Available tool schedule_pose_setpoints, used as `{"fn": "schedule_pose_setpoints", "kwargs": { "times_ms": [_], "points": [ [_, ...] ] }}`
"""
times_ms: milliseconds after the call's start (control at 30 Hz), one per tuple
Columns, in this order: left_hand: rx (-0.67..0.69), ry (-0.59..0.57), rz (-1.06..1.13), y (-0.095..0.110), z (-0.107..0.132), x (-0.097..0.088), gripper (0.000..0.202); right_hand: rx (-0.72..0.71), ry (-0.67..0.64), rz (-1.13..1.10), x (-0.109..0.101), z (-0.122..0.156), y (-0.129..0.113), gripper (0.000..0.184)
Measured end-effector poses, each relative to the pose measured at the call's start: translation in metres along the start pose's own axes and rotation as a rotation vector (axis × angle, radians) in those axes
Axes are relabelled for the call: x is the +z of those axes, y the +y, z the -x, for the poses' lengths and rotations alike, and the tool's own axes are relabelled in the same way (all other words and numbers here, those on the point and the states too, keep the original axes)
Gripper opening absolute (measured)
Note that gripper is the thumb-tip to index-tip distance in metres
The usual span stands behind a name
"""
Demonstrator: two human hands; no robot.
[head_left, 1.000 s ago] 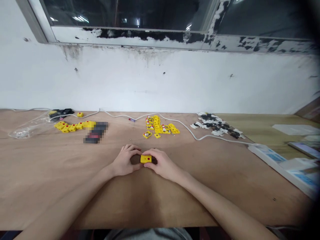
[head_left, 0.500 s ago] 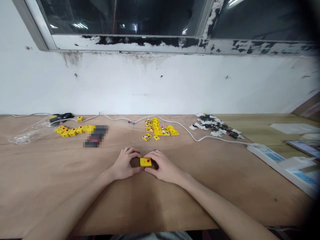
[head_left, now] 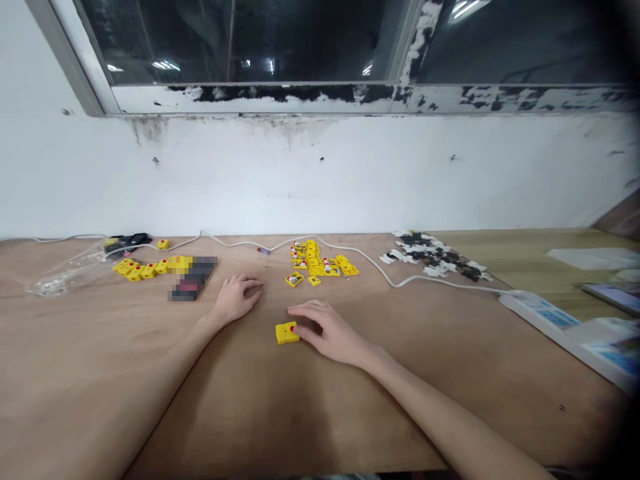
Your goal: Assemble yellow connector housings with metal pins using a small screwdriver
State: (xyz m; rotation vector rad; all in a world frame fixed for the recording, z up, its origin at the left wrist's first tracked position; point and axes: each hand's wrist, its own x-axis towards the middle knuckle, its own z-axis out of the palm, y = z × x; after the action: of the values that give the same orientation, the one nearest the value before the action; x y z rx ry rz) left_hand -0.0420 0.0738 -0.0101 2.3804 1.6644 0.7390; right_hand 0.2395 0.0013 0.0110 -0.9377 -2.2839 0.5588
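Note:
A yellow block [head_left: 287,333] with a red dot on top lies flat on the plywood tabletop [head_left: 100,360]. My right hand [head_left: 325,330] rests just to its right, with the fingertips against the block's right end and not wrapped around it. My left hand [head_left: 235,300] has moved away and rests palm down on the wood, holding nothing. Its nearest neighbour is a pixelated dark object [head_left: 193,279], a little to the left.
Yellow blocks form a row [head_left: 145,269] at the back left, beside a clear plastic bag [head_left: 65,278]. A yellow pile [head_left: 320,261] and black-and-white pieces [head_left: 433,259] lie further back. A white cable [head_left: 370,261] runs to a power strip [head_left: 540,312].
My left hand has let go of the yellow block and moved back and left. The block now lies slightly lower left, and my right hand stays against it.

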Motion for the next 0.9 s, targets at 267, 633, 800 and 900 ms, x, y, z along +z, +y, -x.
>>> {"fn": "schedule_pose_setpoints", "kwargs": {
  "times_ms": [267, 633, 800, 900],
  "points": [
    [0.042, 0.024, 0.025, 0.017, 0.001, 0.003, 0.017, 0.327, 0.026, 0.296, -0.024, 0.002, 0.019, 0.015],
    [0.087, 0.084, 0.419, 0.038, 0.037, -0.003, 0.028, 0.370, 0.138, -0.257, -0.022, -0.004, 0.031, 0.040],
    [-0.005, 0.151, 0.563, 0.046, 0.036, -0.009, 0.020, 0.461, 0.202, -0.852, -0.024, -0.009, 0.025, 0.042],
    [-0.086, 0.205, 0.591, 0.048, 0.037, -0.013, 0.019, 0.476, 0.260, -0.959, -0.023, -0.010, 0.018, 0.040]
  ]
}}
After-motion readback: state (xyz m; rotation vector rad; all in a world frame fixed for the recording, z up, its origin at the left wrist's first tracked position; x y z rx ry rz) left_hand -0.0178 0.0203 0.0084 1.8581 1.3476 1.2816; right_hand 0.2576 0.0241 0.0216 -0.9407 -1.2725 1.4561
